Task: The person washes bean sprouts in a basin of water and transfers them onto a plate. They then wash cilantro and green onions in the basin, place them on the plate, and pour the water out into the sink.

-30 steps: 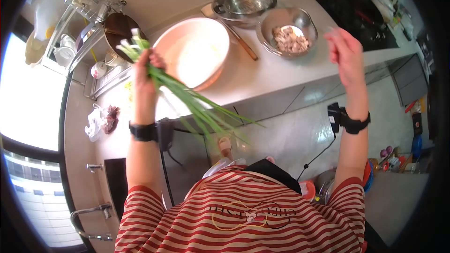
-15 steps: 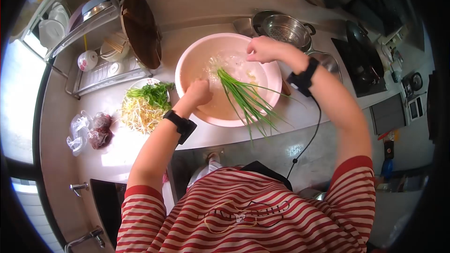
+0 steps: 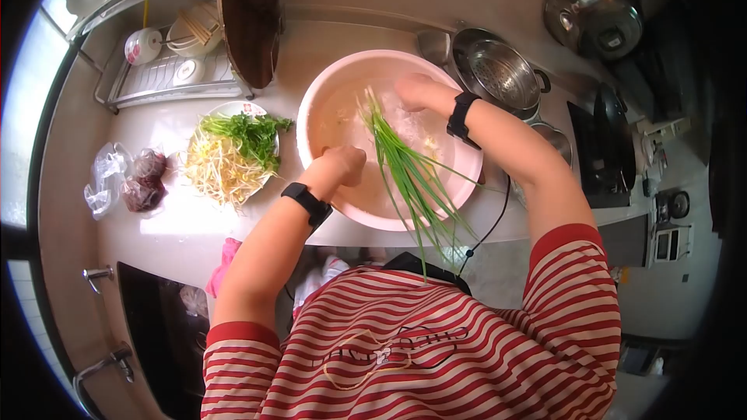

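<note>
A wide pink basin (image 3: 307, 101) stands on the counter with water in it. A bunch of long green scallions (image 3: 405, 159) lies across it, pale ends in the water and green tips hanging over the front rim. My left hand (image 3: 346, 165) is curled closed just inside the left front rim, beside the scallions; whatever it may hold is hidden. Over at the back right of the basin, my right hand (image 3: 415, 93) reaches down into the water. Its fingers are hidden, and I cannot tell whether they grip anything.
Left of the basin, a plate (image 3: 245, 108) bears bean sprouts (image 3: 222, 167) and leafy greens (image 3: 253, 134). Bagged dark food (image 3: 144, 179) lies farther left. Behind are a dish rack (image 3: 171, 93) and a round wooden board (image 3: 249, 15). A steamer pot (image 3: 498, 74) stands behind right, near a cooktop (image 3: 595, 155).
My right hand has gone from above the back right rim down into the basin water. My left hand stays closed near the left front rim. The whole view has shifted and turned slightly.
</note>
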Demonstrator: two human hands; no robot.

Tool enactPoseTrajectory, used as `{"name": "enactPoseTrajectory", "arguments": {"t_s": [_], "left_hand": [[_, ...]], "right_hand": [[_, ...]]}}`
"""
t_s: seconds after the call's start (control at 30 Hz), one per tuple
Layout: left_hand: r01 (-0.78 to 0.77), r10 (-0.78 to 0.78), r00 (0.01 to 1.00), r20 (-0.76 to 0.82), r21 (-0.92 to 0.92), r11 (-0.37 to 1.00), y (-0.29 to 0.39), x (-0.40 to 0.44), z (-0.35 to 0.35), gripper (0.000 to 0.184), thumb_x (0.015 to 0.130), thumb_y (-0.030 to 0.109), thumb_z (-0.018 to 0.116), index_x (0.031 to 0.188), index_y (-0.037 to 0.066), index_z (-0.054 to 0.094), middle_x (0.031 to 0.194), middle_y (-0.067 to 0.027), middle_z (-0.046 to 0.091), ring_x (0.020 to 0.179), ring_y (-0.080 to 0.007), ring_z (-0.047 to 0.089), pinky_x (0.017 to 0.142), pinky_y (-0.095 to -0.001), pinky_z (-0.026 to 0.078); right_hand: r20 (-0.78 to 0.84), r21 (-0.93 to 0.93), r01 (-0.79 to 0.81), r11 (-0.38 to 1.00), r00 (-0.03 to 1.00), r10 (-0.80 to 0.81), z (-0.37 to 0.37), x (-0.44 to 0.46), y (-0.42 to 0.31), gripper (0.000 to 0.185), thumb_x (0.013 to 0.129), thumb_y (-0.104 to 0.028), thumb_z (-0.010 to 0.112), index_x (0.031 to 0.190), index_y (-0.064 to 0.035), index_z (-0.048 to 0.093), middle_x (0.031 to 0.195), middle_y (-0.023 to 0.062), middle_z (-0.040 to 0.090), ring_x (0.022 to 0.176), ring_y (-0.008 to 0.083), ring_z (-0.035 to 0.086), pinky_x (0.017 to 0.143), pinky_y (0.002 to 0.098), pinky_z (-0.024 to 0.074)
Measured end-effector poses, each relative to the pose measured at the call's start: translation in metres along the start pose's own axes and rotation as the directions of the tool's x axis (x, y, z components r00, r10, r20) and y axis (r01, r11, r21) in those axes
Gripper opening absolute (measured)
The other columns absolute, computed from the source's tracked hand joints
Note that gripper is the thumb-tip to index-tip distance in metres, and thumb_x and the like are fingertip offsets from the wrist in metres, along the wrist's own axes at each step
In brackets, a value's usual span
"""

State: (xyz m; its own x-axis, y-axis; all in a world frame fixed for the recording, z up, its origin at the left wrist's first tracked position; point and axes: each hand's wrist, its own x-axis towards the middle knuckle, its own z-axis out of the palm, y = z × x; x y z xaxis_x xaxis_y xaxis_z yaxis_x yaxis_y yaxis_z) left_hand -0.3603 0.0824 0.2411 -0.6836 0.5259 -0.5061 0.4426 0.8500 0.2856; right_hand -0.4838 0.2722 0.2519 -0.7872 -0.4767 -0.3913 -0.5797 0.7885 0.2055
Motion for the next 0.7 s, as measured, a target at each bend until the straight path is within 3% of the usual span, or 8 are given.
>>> {"name": "enactPoseTrajectory", "arguments": {"t_s": [0.13,0.2,0.3,0.37,0.43,0.47,0.57,0.7], "left_hand": [[0.067,-0.067,0.998,-0.018,0.024,0.997,0.005,0.001,-0.002,0.026,0.074,0.007,0.055,0.097,0.005,0.064,0.101,-0.0143,0.062,0.098,-0.0288,0.059,0.080,-0.0429,0.045],[0.081,-0.081,0.996,-0.041,0.021,0.996,-0.001,0.006,0.004,0.026,0.073,0.008,0.055,0.098,0.005,0.063,0.101,-0.0138,0.062,0.098,-0.0287,0.059,0.080,-0.0442,0.045],[0.041,-0.048,0.997,-0.068,-0.106,0.994,-0.005,0.004,0.008,0.024,0.072,0.008,0.055,0.095,0.006,0.064,0.099,-0.0133,0.063,0.094,-0.0285,0.060,0.082,-0.0467,0.043],[0.045,-0.044,0.980,-0.195,0.000,0.999,0.000,-0.007,0.003,0.019,0.069,0.009,0.056,0.084,0.003,0.066,0.089,-0.0161,0.064,0.086,-0.0297,0.062,0.079,-0.0414,0.046],[0.068,-0.052,0.972,-0.229,0.062,0.996,0.009,-0.030,-0.006,0.018,0.069,0.010,0.056,0.083,0.003,0.066,0.086,-0.0157,0.064,0.083,-0.0297,0.062,0.078,-0.0410,0.046],[0.092,-0.056,0.964,-0.259,0.128,0.987,0.012,-0.038,-0.004,0.017,0.070,0.011,0.056,0.081,0.003,0.066,0.083,-0.0153,0.064,0.080,-0.0298,0.063,0.077,-0.0406,0.046],[0.022,0.023,0.940,-0.341,0.127,0.992,0.005,-0.046,0.005,0.016,0.072,0.018,0.058,0.075,0.005,0.065,0.075,-0.0143,0.064,0.074,-0.0294,0.063,0.072,-0.0392,0.047],[0.074,-0.060,0.906,-0.420,0.017,0.997,0.010,-0.044,0.011,0.020,0.074,0.025,0.059,0.072,0.006,0.065,0.072,-0.0134,0.063,0.071,-0.0295,0.063,0.067,-0.0389,0.048]], "right_hand": [[0.190,0.263,0.043,0.964,0.977,-0.096,0.002,0.016,-0.022,0.030,0.074,-0.024,0.060,0.073,0.0063,0.061,0.068,0.0172,0.061,0.063,0.0298,0.062,0.052,0.0383,0.0507],[0.299,0.687,-0.372,0.625,0.928,0.223,-0.011,-0.004,-0.053,0.038,0.074,-0.030,0.060,0.072,0.0074,0.060,0.068,0.0179,0.061,0.059,0.0287,0.062,0.048,0.0371,0.0506],[0.379,0.496,-0.231,0.837,0.925,0.031,-0.005,-0.008,-0.069,0.045,0.074,-0.037,0.060,0.076,0.0073,0.060,0.070,0.0184,0.062,0.056,0.0284,0.062,0.048,0.0379,0.0511],[0.384,0.523,-0.221,0.823,0.923,0.004,0.006,-0.011,-0.064,0.039,0.069,-0.032,0.066,0.084,0.0029,0.060,0.073,0.0148,0.062,0.063,0.0238,0.063,0.050,0.0334,0.0527],[0.230,0.644,-0.089,0.760,0.970,-0.081,0.026,-0.004,-0.045,0.029,0.067,-0.020,0.068,0.081,0.0031,0.059,0.071,0.0145,0.062,0.061,0.0208,0.062,0.049,0.0306,0.0509],[0.317,0.801,-0.194,0.567,0.940,-0.125,0.009,-0.015,-0.040,0.020,0.069,-0.009,0.066,0.083,0.0009,0.057,0.073,0.0116,0.060,0.064,0.0174,0.061,0.052,0.0294,0.0499],[0.348,0.901,-0.274,0.336,0.919,-0.186,0.009,-0.024,-0.016,0.020,0.072,-0.003,0.063,0.090,-0.0013,0.055,0.075,0.0077,0.058,0.066,0.0155,0.059,0.056,0.0291,0.0501],[0.316,0.926,-0.228,0.300,0.903,-0.290,0.013,-0.032,-0.007,0.028,0.073,-0.008,0.067,0.096,-0.0036,0.052,0.078,0.0056,0.057,0.068,0.0134,0.058,0.057,0.0282,0.0489]]}}
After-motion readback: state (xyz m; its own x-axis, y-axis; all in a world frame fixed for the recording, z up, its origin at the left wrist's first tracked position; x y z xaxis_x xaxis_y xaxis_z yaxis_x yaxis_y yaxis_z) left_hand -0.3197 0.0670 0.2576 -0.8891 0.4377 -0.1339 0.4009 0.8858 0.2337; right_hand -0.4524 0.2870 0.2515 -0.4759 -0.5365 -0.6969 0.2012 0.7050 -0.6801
